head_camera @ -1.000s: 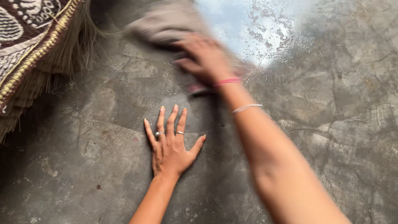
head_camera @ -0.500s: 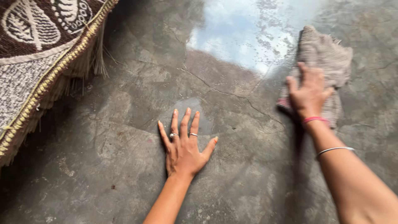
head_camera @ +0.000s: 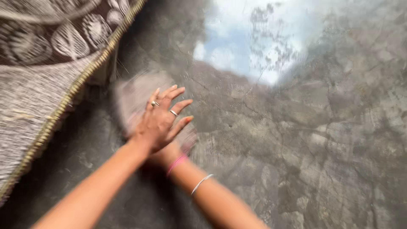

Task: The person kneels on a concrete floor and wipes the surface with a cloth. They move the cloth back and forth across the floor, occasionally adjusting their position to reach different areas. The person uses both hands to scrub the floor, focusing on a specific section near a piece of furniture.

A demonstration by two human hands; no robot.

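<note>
Our left hand [head_camera: 163,118] is spread open above the blurred cloth [head_camera: 137,99]; the right hand [head_camera: 169,153] (mostly hidden, grip unclear) could drag it into the rug [head_camera: 38,80].

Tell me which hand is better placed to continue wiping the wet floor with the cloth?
Probably the right hand: it lies on the blurred cloth, mostly hidden beneath the left hand, which is lifted with spread fingers and holds nothing.

Left hand [head_camera: 163,118] fingers spread, crossing above right hand [head_camera: 171,153]; right mostly hidden.
</note>
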